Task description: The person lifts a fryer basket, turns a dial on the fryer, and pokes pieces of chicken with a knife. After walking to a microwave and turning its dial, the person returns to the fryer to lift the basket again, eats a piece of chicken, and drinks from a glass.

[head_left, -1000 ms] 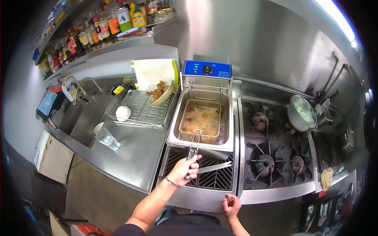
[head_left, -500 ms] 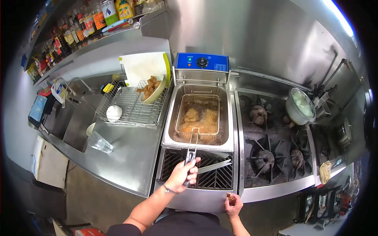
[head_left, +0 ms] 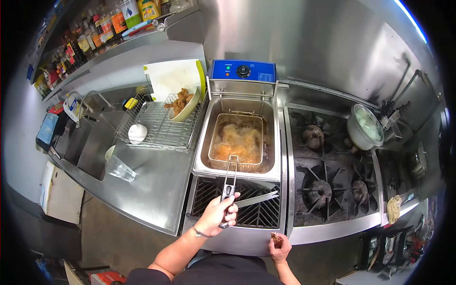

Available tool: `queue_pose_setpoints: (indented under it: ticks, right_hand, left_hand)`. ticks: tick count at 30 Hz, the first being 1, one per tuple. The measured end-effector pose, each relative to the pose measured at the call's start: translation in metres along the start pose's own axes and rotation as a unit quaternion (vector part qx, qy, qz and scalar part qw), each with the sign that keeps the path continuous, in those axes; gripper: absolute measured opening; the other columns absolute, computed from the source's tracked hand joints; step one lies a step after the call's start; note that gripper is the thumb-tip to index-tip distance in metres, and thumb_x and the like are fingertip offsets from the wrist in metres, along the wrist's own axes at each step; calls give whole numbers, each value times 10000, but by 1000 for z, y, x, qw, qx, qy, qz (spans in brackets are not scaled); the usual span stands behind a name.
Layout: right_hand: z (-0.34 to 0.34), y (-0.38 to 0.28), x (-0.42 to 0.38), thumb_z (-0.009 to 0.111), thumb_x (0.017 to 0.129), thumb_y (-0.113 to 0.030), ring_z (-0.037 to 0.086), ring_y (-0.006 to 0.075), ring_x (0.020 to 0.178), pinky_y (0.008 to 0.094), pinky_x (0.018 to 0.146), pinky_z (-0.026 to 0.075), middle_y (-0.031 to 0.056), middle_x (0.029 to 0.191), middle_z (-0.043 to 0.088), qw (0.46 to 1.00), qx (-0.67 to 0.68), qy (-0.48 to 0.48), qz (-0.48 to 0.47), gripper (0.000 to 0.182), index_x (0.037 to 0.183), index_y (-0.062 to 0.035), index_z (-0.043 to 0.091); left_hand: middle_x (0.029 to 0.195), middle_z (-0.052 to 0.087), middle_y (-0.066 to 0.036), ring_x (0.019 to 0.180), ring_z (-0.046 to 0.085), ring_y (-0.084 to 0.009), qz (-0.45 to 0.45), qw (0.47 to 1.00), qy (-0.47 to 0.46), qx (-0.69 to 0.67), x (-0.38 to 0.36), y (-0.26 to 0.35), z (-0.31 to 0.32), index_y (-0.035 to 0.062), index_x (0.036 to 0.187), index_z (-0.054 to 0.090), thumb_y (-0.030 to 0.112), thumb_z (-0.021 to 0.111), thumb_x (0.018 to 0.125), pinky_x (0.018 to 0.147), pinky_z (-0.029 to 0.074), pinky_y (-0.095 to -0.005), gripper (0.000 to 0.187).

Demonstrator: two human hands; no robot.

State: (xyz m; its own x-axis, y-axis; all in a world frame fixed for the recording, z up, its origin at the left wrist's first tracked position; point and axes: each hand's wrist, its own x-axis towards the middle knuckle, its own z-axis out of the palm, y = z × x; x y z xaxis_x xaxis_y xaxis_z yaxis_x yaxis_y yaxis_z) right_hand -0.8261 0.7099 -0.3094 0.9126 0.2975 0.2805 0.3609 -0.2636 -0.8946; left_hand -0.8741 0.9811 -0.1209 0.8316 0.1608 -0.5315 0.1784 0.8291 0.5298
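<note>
My left hand point(head_left: 219, 214) is wrapped round the black handle of a wire fry basket point(head_left: 261, 142). The basket sits in the bubbling oil of a deep fryer point(head_left: 203, 142), with battered golden pieces point(head_left: 232, 142) inside it; foam partly hides them. By the counter's front edge, my right hand point(head_left: 280, 247) pinches a small browned piece of fried food point(head_left: 276, 239), mostly covered by the fingers. Metal tongs point(head_left: 256, 199) lie on the black grate point(head_left: 256, 218) just right of my left hand. The fryer's blue control panel point(head_left: 259, 71) has a lit green lamp.
On the left, a wire dish rack point(head_left: 156, 128) holds a tilted bowl point(head_left: 186, 111) of fried pieces. A clear glass point(head_left: 121, 169) lies on its side near the sink point(head_left: 90, 156). To the right are gas burners point(head_left: 320, 190) and a lidded pot point(head_left: 365, 128).
The fry basket has shifted slightly left within the fryer, with my left hand still on its handle. My right hand stays nearly in place with the browned piece.
</note>
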Motion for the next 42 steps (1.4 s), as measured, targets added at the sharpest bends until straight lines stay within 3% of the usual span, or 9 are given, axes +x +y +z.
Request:
queue_pose_setpoints:
  ticks: [5,8,11,15,18,25,30,32,42]
  right_hand:
    - [-1,0,-1,698,691,-35,509,68,498,208,452,414,37,748,618,1000,5,-7,3,277,943,-37,582]
    - [-1,2,-2,697,693,-32,508,67,499,206,453,413,36,746,616,1000,18,-10,10,275,943,-35,583]
    - [-4,-3,0,661,729,3,555,55,620,183,521,435,52,831,646,999,19,-41,10,288,1001,-21,568]
    - [-4,0,-1,650,744,13,576,71,670,184,549,448,64,881,644,997,42,-56,19,278,1009,-10,568]
    - [0,1,0,677,708,-11,542,73,554,200,488,430,59,825,634,999,36,-37,-2,285,973,-18,576]
    - [-2,-1,3,664,711,7,558,77,569,199,482,432,67,849,640,998,39,-39,-15,279,974,-18,574]
    - [-2,0,1,667,709,11,554,71,565,187,472,424,66,853,640,998,46,-44,-6,290,982,-20,572]
    - [-6,-4,1,635,746,26,609,97,738,193,561,464,88,894,644,995,52,-73,33,282,1018,3,564]
    - [-6,-3,1,652,746,7,536,50,613,177,485,391,58,845,638,998,34,-59,10,264,996,1,567]
  left_hand:
    - [927,544,-49,644,517,-128,61,988,22,139,-8,8,-12,71,1246,444,310,458,957,574,445,-250,375]
    - [1235,388,-121,976,506,-166,441,795,192,370,-8,-6,-8,25,1285,393,78,622,845,797,437,-266,498]
    - [968,548,-105,840,555,-172,605,722,22,334,-54,11,22,-21,1055,574,23,652,787,732,453,-285,282]
    - [771,606,-71,738,601,-221,604,648,-348,307,-97,35,67,8,836,640,44,692,780,678,466,-301,85]
    - [786,635,-108,642,622,-242,528,644,-464,301,-105,47,88,-15,852,686,204,725,793,547,475,-332,230]
    - [741,616,-101,610,602,-229,468,724,-480,165,-97,24,98,-19,816,697,190,749,768,528,466,-326,221]
    - [736,614,-100,608,594,-226,465,711,-505,151,-86,19,100,-26,820,698,171,758,755,539,472,-314,215]
    - [732,613,-100,608,591,-226,461,712,-512,139,-85,16,101,-27,818,698,169,759,753,542,474,-311,215]
    - [713,612,-118,608,590,-234,426,737,-511,118,-84,14,105,-42,807,696,146,777,723,538,476,-316,222]
